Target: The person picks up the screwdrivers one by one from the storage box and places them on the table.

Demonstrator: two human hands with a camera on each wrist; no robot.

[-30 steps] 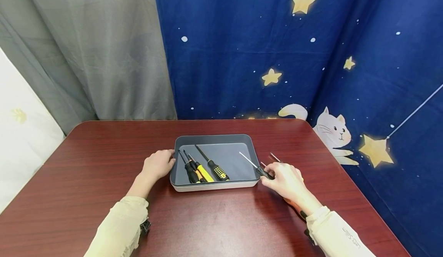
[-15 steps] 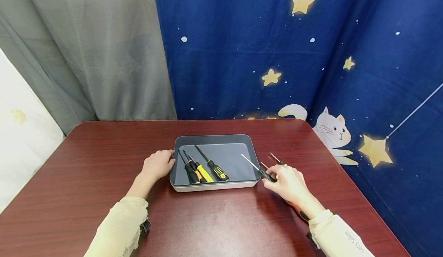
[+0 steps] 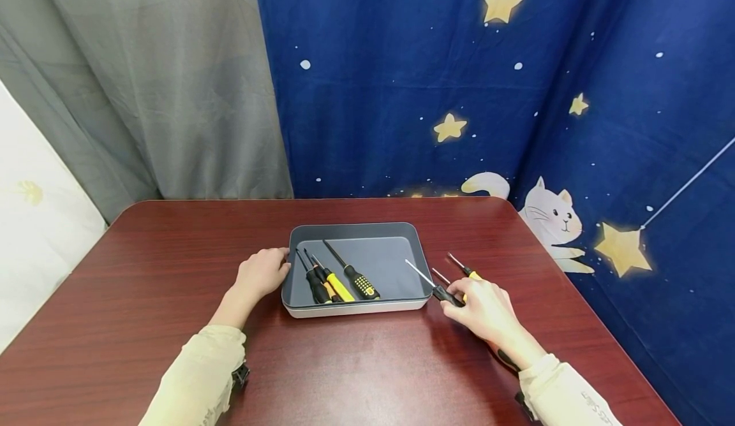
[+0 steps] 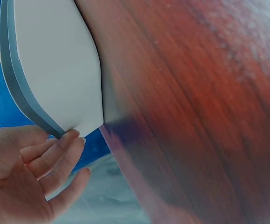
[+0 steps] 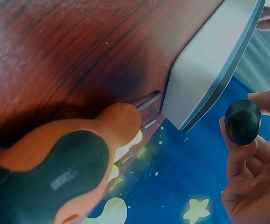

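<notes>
A grey tray with a white outside (image 3: 356,311) stands mid-table. My left hand (image 3: 261,274) holds its left edge; in the left wrist view, fingertips (image 4: 72,135) touch the outer wall and the thumb goes behind the rim. Just right of the tray, my right hand (image 3: 487,311) pinches a screwdriver by its black handle (image 3: 446,296), the shaft pointing over the tray's right rim. Beneath this hand lies a tool with an orange and black handle (image 5: 79,154), probably a screwdriver. Two screwdrivers with yellow on their handles lie beyond it, one (image 3: 472,273) partly covered by my fingers.
Inside the tray, on its left side, lie a black screwdriver (image 3: 318,287), a yellow one (image 3: 340,287), an orange and black one (image 3: 330,289) and a larger black one with yellow dots (image 3: 363,284). A reddish-brown table (image 3: 356,362) carries everything; curtains (image 3: 390,94) hang behind.
My right hand has moved a little rightward and toward me with the black screwdriver, drawing its tip back toward the tray's right rim. More of the yellow handle shows. The left hand stays put.
</notes>
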